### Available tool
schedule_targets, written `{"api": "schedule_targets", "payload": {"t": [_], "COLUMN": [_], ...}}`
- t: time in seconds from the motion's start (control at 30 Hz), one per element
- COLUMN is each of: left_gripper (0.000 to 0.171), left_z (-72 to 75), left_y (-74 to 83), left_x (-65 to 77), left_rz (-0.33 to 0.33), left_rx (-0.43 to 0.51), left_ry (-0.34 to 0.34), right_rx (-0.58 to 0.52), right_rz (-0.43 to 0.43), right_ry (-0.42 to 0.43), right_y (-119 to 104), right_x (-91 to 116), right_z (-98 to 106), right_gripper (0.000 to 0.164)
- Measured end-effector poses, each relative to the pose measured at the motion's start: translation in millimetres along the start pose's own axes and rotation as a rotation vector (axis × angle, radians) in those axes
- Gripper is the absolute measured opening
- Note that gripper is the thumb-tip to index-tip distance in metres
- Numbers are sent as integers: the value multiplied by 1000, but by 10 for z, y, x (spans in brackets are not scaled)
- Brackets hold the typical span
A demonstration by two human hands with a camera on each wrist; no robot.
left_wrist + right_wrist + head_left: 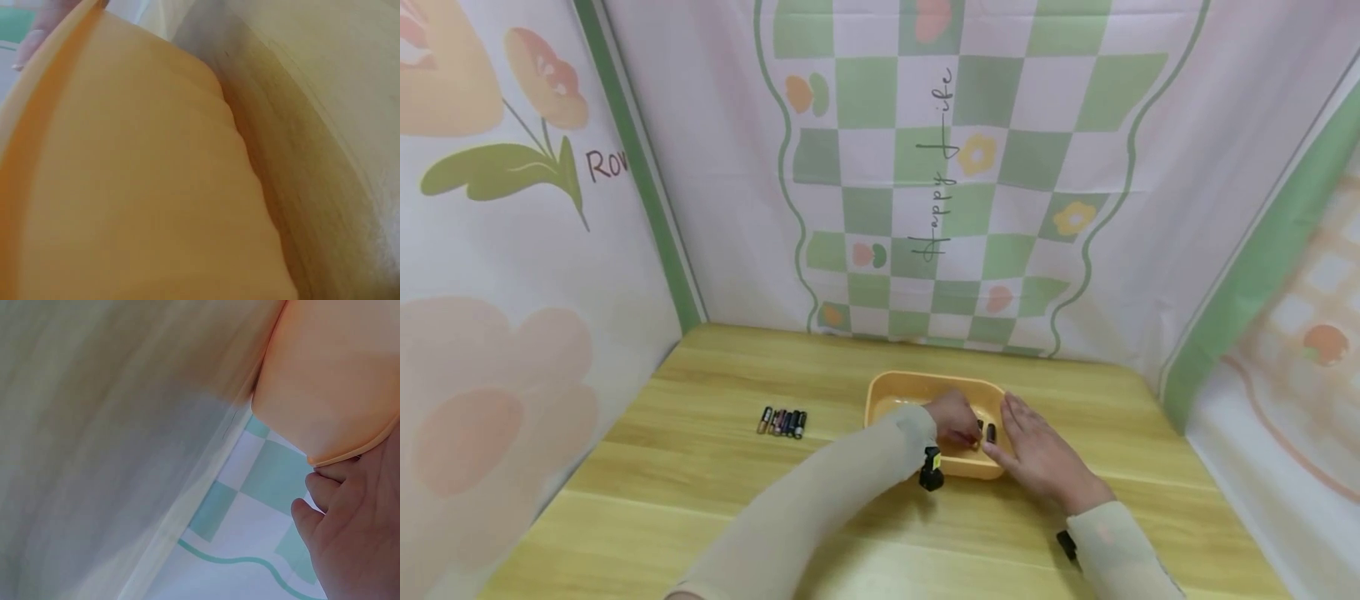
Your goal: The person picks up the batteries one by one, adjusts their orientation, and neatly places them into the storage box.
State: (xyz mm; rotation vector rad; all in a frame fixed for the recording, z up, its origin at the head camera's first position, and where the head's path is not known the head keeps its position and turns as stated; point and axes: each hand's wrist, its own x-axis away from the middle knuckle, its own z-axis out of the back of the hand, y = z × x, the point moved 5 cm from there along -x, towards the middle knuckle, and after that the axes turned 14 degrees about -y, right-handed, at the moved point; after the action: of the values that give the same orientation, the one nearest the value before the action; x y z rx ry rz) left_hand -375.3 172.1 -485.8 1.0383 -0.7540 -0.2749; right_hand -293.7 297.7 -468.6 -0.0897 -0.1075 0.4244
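Observation:
A yellow-orange plastic basket (891,385) stands on the table. My left hand (955,419) reaches into it with bent fingers, which appear to pinch a small battery at the right end; the fingers partly hide it. Another dark battery (991,433) lies just to the right. My right hand (1037,454) rests against the basket's right side, fingers extended along the rim and thumb at the near corner. In the right wrist view, the right hand's fingers (322,494) lie by the basket's outer wall (331,381). The left wrist view is mostly filled by the outer wall (144,156).
Several batteries (782,422) lie side by side in a row on the wooden table (700,483), left of the basket. A patterned cloth (917,208) hangs behind the table, with more printed cloth on both sides.

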Motion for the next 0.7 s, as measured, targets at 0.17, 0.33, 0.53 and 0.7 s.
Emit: {"api": "schedule_targets", "payload": {"t": [0.17,0.33,0.53,0.7], "left_gripper": [11,7,8,10], "left_z": [-12,-20,-15,-25], "left_y": [56,73,36,8], "left_x": [91,106,11,-71], "left_rz": [20,26,34,38], "left_rx": [-14,-28,-70,-119], "left_ry": [18,38,52,54], "right_rx": [5,-2,-5,0], "right_rz": [9,10,14,20], "right_ry": [-1,-5,-1,3], "right_y": [-8,-14,-1,16], "right_x": [-1,9,6,-1], "right_z": [22,31,17,3], "right_gripper": [85,85,85,84]}}
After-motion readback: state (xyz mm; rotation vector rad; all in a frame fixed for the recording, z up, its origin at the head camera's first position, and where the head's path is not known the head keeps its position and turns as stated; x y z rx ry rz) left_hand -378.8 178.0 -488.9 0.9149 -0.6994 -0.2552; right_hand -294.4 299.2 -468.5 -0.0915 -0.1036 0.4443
